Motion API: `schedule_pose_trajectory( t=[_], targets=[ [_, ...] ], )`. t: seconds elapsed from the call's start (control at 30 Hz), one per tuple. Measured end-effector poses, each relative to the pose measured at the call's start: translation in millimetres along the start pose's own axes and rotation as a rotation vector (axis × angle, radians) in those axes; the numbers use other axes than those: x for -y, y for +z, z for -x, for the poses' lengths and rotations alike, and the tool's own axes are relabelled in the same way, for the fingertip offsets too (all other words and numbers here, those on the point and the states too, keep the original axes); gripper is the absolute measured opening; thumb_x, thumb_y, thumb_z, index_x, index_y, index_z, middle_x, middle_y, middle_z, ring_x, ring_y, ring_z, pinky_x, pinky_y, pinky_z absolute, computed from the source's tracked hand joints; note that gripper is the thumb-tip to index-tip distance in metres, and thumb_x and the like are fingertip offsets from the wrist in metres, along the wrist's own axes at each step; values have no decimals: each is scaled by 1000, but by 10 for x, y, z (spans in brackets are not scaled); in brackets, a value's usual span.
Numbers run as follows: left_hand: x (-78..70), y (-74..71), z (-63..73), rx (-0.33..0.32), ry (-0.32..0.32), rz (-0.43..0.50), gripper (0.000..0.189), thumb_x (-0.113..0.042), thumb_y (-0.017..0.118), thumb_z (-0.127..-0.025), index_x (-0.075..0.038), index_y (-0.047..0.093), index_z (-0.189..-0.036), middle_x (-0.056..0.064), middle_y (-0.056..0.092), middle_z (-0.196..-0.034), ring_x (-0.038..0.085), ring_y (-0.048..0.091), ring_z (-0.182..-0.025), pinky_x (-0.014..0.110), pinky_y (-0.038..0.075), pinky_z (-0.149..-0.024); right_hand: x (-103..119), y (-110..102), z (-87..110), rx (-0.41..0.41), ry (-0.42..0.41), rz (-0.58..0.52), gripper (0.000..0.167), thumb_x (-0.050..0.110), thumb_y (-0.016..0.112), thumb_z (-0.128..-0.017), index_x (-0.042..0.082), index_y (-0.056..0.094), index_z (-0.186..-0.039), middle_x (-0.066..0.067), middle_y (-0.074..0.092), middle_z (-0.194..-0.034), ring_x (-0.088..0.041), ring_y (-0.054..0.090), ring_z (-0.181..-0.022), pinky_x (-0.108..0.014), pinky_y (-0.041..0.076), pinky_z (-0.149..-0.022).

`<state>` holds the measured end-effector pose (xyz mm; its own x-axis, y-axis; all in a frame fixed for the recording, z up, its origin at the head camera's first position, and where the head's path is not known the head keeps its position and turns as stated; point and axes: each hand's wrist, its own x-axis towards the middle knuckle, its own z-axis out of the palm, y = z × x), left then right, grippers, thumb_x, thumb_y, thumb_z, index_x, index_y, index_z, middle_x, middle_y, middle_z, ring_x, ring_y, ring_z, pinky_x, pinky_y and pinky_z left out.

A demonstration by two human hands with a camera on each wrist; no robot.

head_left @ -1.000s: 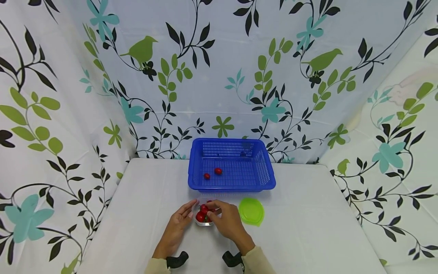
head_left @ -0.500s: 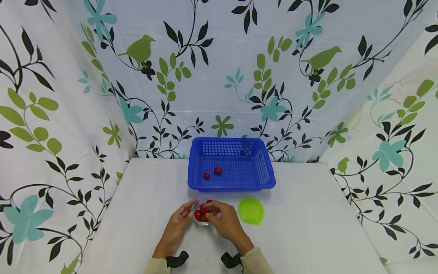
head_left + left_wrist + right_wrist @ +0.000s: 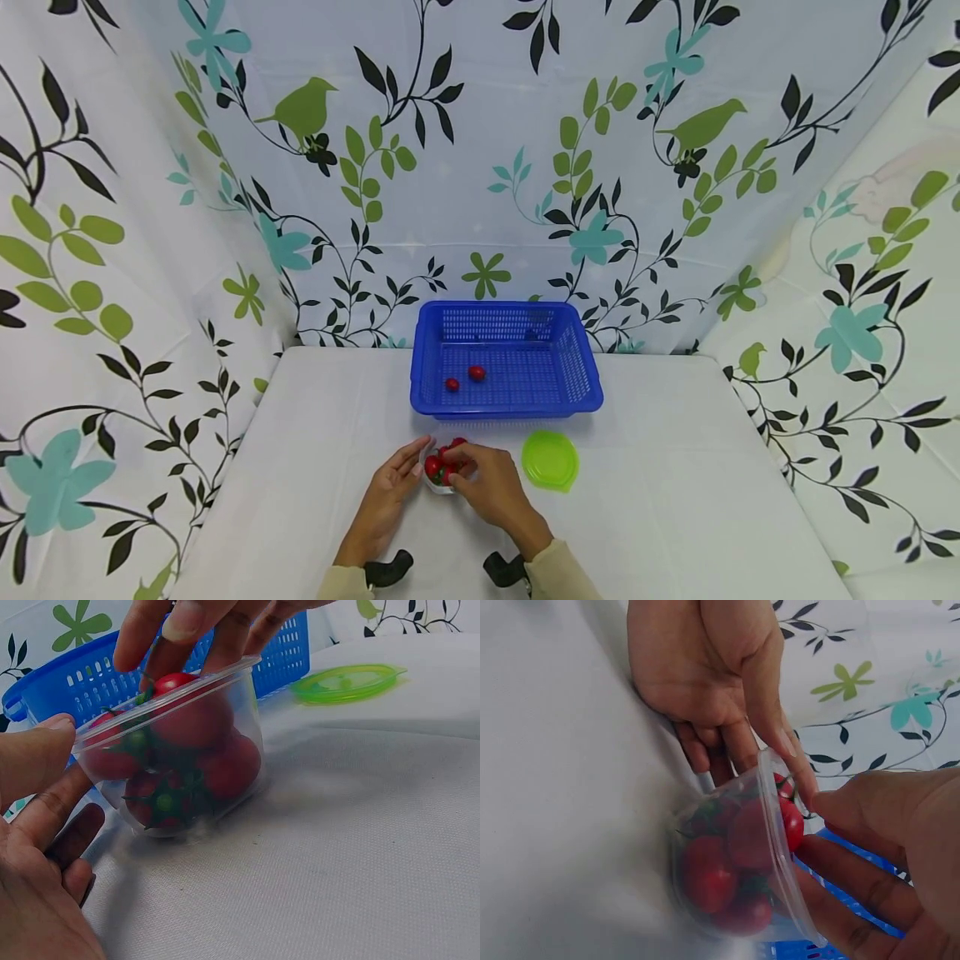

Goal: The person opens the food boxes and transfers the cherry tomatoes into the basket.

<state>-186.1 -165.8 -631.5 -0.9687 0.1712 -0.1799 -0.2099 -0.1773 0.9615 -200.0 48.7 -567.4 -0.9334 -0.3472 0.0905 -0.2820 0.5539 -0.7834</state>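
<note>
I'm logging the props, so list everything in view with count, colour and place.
table: one, white, foreground
cloth: count unclear, pale, printed, around the table
basket: one, blue, at the table's back
basket tomatoes: two, red, in its left half
tub: one, clear, in front of the basket
tub tomatoes: at least four, red, inside it
lid: one, lime green, right of the tub
sleeves: two, beige, on the forearms
wrist gear: two, black, at the wrists
left hand: one, bare, at the tub's left side
right hand: one, bare, over the tub
</note>
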Motion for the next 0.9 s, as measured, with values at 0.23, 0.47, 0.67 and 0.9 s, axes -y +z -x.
schedule_pose_trajectory(
  t=[0.23,0.47,0.67,0.9],
  targets=[
    [36,-8,-12,-4,-9,45,51,-23,63,-108,-20,50,-157,-1,48,-166,19,29,-162,17,37,-121,2,73,-22,8,-2,-13,28,13,82,-92,12,79,-120,-4,81,-109,-1,70,-83,-23,58,-75],
    [37,0,-13,-12,-7,38,51,-22,63,-108,-20,50,-158,1,48,-167,19,32,-161,6,40,-108,6,103,-42,0,-6,-4,30,14,84,-91,11,79,-121,-3,81,-109,1,70,-82,-18,57,-72],
    [10,4,-2,-7,-10,29,52,-23,62,-109,-19,49,-159,1,47,-167,21,31,-162,6,40,-109,25,94,-65,-28,-9,-7,29,12,84,-91,8,80,-119,-7,82,-110,-3,72,-79,-16,57,-69],
    [-9,-1,11,-8,-13,14,52,-23,61,-109,-20,48,-159,0,45,-168,20,29,-162,24,32,-127,70,97,-99,-61,-22,6,30,13,84,-92,9,78,-121,-6,81,-112,-3,71,-82,-16,58,-72]
  ],
)
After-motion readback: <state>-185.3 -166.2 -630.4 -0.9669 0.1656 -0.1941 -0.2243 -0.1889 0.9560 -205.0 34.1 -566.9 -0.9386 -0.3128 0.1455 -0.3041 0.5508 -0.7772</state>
